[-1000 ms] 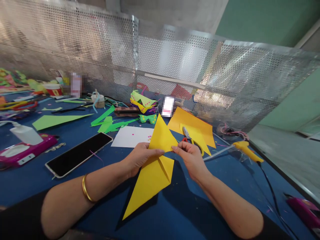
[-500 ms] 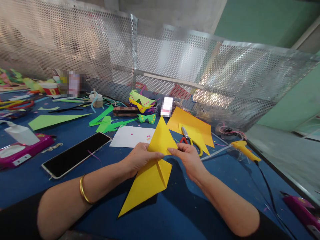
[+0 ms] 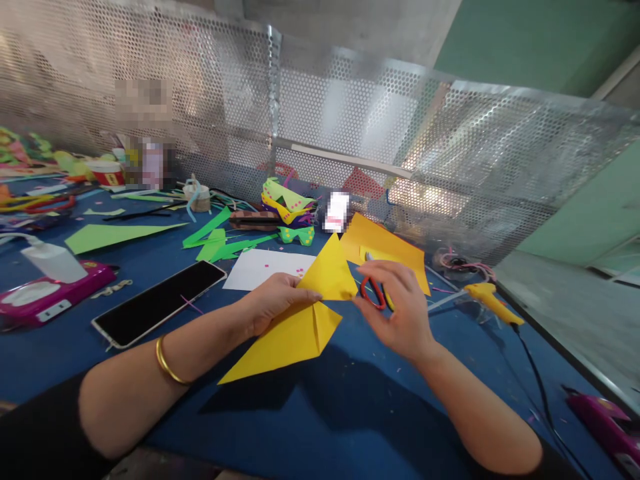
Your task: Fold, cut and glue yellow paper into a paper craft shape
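Observation:
Folded yellow paper [image 3: 327,267], with pointed ends at the top and lower left, is held above the blue table. My left hand [image 3: 277,300] pinches it at the middle fold, thumb on top. Just right of the paper is my right hand [image 3: 397,303], its thumb and fingers apart and nothing between them. The thumb tip is close to the paper's right corner; I cannot tell if they touch. Behind that hand lie scissors with red and yellow handles [image 3: 371,291], partly hidden by the fingers, over sheets of orange-yellow paper [image 3: 367,230].
A phone [image 3: 160,303] and purple power strip [image 3: 90,283] lie left. White paper [image 3: 250,270], green paper strips [image 3: 220,243] and paper masks [image 3: 287,200] are farther back. A yellow glue gun [image 3: 493,303] with a black cord lies right. A perforated metal screen [image 3: 345,113] borders the back.
My right hand has let go of the yellow paper's edge and moved right, its fingers opening. My left hand still holds the paper, whose lower point has swung up and left.

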Motion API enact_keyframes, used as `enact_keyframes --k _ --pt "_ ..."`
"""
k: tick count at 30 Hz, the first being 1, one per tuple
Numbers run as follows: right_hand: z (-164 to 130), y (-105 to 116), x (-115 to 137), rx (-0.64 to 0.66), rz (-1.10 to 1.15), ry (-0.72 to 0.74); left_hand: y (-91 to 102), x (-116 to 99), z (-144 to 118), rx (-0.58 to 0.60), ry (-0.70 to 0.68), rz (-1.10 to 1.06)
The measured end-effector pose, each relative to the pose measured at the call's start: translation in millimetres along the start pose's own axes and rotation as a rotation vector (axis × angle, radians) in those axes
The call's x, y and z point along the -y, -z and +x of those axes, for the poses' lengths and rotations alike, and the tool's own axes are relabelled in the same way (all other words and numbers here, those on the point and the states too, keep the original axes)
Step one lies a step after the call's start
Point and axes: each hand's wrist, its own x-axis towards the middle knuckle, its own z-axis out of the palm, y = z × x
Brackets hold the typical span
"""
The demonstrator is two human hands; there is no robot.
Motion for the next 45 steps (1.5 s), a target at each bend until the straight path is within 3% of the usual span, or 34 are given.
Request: enact_keyframes --k 2,4,9,15,17,21,23,27,32,36,40,45 --pt "-1.4 4.5 1.6 0.142 -0.175 0.353 1.1 -0.5 -0.4 0.031 0.014 0.004" --pt "-5.9 4.2 3.4 0.220 -0.312 0.558 2.3 -0.2 -0.8 0.079 0.055 0.019" --pt "-19.8 3.7 12.5 0.201 -0.376 0.651 3.5 2.9 -4.4 0.224 0.152 0.188" --pt "-34.4 12.1 36.1 0.243 -0.348 0.740 3.1 4.3 -3.3 0.336 0.012 0.488" --pt "-41.0 12.9 42.6 0.270 -0.373 0.722 6.1 -3.7 -2.3 0.326 -0.145 0.672" --pt "-54.4 15.3 51.7 0.347 -0.411 0.661 15.6 -25.1 -14.6 0.027 -0.624 1.161" --pt "-60.1 16.5 55.6 0.388 -0.412 0.633 17.7 -25.3 -29.0 0.002 -0.738 1.254" --pt "-68.2 14.9 62.3 0.483 -0.385 0.584 13.1 11.6 -57.7 0.064 -0.856 1.335" --pt "-73.1 7.4 63.9 0.543 -0.313 0.524 2.9 67.2 -71.7 0.046 -1.105 1.577" --pt "-74.2 6.7 65.9 0.540 -0.268 0.454 -2.2 77.5 -75.4 0.008 -1.238 1.775" --pt "-67.6 13.0 67.1 0.628 -0.100 0.317 -3.7 79.0 -78.1 0.026 -1.248 1.864" --pt "-47.3 8.6 44.6 0.748 0.118 0.175 -7.3 92.2 -82.0 -0.171 -1.246 1.851"
